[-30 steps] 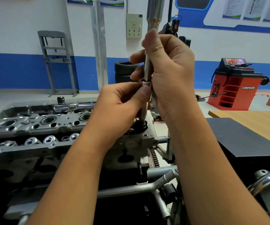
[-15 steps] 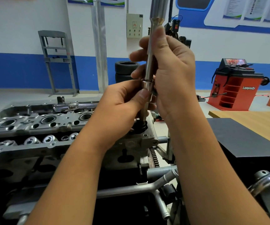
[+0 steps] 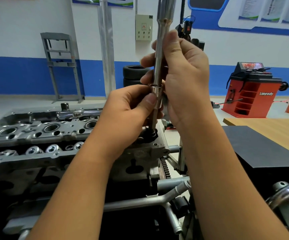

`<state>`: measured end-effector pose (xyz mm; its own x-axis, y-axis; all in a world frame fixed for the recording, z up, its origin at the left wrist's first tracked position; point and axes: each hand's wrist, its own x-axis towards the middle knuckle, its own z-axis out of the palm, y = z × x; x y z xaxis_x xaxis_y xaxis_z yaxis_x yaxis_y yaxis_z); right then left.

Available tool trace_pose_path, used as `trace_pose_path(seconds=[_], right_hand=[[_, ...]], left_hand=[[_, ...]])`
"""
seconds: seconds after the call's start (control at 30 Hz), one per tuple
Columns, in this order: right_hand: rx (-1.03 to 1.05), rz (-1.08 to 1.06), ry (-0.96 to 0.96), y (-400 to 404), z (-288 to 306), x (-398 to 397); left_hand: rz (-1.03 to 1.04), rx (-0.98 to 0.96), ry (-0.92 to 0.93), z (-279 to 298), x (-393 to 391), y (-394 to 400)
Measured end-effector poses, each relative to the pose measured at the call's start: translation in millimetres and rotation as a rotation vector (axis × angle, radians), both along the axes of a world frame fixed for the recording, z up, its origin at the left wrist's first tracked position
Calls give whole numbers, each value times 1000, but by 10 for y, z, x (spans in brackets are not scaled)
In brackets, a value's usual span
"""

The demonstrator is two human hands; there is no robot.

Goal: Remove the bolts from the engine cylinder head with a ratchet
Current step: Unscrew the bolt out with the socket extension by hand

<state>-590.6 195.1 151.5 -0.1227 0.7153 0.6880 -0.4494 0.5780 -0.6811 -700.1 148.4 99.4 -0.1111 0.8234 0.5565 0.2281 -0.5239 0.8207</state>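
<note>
At far left the engine cylinder head (image 3: 36, 134) lies across the view, its top face open with round bores and valve springs showing. The ratchet (image 3: 78, 113) rests on its far edge, handle lying along the head, gripped by neither hand.

Toward the middle, the left hand (image 3: 131, 108) comes in low from the left, forearm angled up, thumb and fingers pinching the socket (image 3: 156, 97). That socket sits partway down a long extension bar (image 3: 158, 66) that stands nearly upright, its axis running straight down to the near right corner of the head. There a dark bolt head (image 3: 152, 135) pokes up just below the socket. The shank between socket and bolt looks slim; whether it is bolt or tool I cannot tell.

Right of the bar, the right hand (image 3: 183, 78) is raised higher, wrist bent, fingers curled round the upper bar and thumb pressed along it. The bar's wider top end stands free above the thumb.

The bolt lies directly beneath both hands, on the bar's own line, with the left hand the nearer. Any lift or turn likely has to follow that vertical axis.
</note>
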Motion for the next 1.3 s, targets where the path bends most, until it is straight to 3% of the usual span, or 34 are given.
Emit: trace_pose_path(seconds=[0.17, 0.37, 0.6, 0.83, 1.07, 1.2, 1.3], right_hand=[[23, -32, -3, -40, 5, 8], [34, -16, -54, -28, 9, -3], [13, -8, -13, -45, -8, -1], [-11, 21, -14, -16, -10, -28], [-25, 25, -29, -26, -25, -16], [-8, 12, -26, -16, -35, -52], [-16, 18, -33, -4, -24, -46]], left_hand=[[128, 55, -4, -28, -13, 5], [-59, -17, 19, -7, -16, 3], [100, 55, 37, -14, 11, 1], [-45, 13, 42, 5, 11, -6], [158, 45, 12, -22, -29, -7], [-50, -8, -23, -17, -18, -2], [-72, -8, -23, -13, -13, -3]])
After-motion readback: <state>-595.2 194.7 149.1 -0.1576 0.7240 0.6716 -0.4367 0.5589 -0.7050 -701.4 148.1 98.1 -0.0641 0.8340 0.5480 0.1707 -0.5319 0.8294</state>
